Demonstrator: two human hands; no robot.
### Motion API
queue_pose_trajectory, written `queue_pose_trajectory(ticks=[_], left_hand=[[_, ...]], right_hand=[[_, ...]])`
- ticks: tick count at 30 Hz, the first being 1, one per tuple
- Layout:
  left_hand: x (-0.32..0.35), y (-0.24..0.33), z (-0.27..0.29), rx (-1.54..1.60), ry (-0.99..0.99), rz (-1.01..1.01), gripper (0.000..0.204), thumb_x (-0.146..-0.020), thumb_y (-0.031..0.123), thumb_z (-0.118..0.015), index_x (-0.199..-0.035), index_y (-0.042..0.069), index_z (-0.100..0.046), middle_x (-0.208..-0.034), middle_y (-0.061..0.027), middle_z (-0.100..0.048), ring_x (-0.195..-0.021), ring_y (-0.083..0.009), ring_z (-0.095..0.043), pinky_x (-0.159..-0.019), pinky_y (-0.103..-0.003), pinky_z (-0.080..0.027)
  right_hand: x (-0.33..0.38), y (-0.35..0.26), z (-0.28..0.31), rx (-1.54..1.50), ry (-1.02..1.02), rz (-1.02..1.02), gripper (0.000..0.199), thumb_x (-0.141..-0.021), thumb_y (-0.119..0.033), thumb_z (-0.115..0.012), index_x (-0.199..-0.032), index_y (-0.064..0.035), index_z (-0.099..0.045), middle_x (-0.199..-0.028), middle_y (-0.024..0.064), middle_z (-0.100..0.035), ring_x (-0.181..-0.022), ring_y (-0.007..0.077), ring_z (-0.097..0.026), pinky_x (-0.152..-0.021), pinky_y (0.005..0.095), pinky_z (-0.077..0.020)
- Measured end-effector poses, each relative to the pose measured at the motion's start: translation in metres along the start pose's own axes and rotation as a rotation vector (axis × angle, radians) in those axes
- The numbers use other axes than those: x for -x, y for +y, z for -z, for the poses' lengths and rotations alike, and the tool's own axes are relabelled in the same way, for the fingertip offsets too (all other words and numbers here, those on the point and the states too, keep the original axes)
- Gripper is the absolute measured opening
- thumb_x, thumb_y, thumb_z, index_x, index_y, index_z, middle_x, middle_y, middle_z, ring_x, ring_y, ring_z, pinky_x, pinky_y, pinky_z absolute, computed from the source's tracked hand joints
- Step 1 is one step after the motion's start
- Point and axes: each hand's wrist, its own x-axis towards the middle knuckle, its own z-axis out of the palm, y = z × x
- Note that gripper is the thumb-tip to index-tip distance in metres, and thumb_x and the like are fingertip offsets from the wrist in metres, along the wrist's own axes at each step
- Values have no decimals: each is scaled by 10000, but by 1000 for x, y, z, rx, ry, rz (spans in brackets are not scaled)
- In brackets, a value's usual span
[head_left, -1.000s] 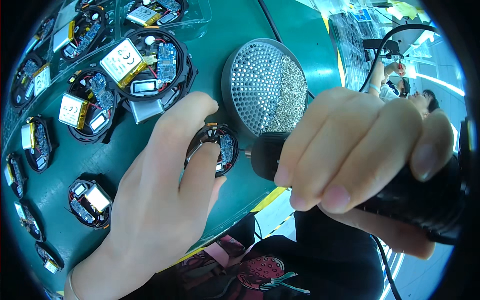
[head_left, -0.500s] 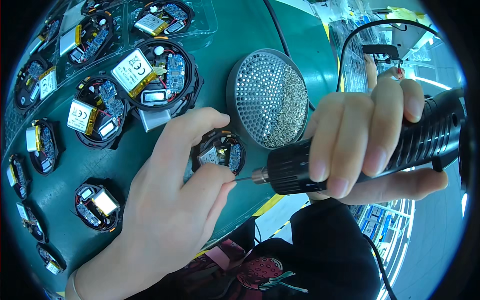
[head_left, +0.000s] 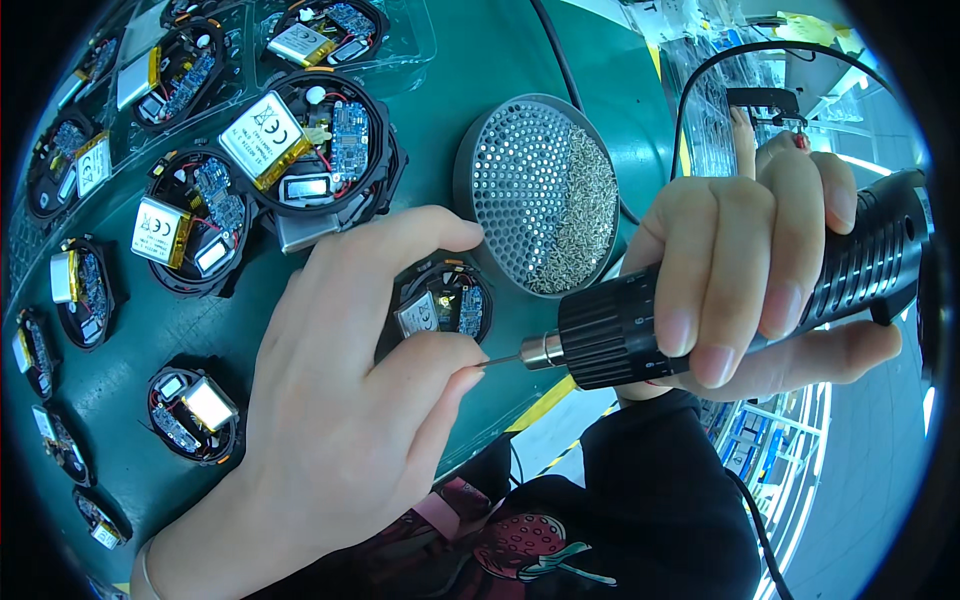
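My right hand [head_left: 745,270] is wrapped round a black electric screwdriver [head_left: 620,330]. Its thin bit [head_left: 503,360] points left. The bit's tip meets the pinched fingertips of my left hand [head_left: 350,370]; whatever is between them is too small or hidden to make out. Under the arch of that hand lies a round black device housing [head_left: 442,300] with a silver battery and a blue circuit board, partly covered by the fingers. My left forefinger stretches toward the rim of a round grey screw tray [head_left: 465,190], whose perforated plate carries many small loose screws [head_left: 585,205] on its right side.
Several similar open housings stand on the green table [head_left: 310,400] to the left, two of them stacked [head_left: 320,145]. A clear plastic tray [head_left: 410,60] at the back left holds more. A black cable [head_left: 560,60] runs behind the screw tray. Another person's hand [head_left: 780,150] shows at the far right.
The screwdriver has shifted a little right, and more of its bit shows. My left hand has moved slightly right, its fingertips still at the bit's tip.
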Motion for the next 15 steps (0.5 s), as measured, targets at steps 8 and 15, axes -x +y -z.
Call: queue_pose_trajectory(ticks=[8,15], left_hand=[[-3,-1,0,-54,-24,-49,156,-686,-25,-685,-813,35,-615,-1199,-192,-516,-1075,-345,-518,-895,-421,-409],[-3,0,0,-66,-7,-49,111,-708,-8,-671,-798,32,-619,-1169,-186,-527,-1063,-342,-513,-899,-427,-399]], right_hand=[[4,2,-6,22,-15,36,563,-883,-489,-571,-1029,13,-361,-780,88,-541,-481,158,-591,-379,241,-497],[-5,-8,-23,122,288,-86,508,-870,-433,-590,-1002,5,-369,-712,70,-545,-470,155,-590,-383,241,-497]])
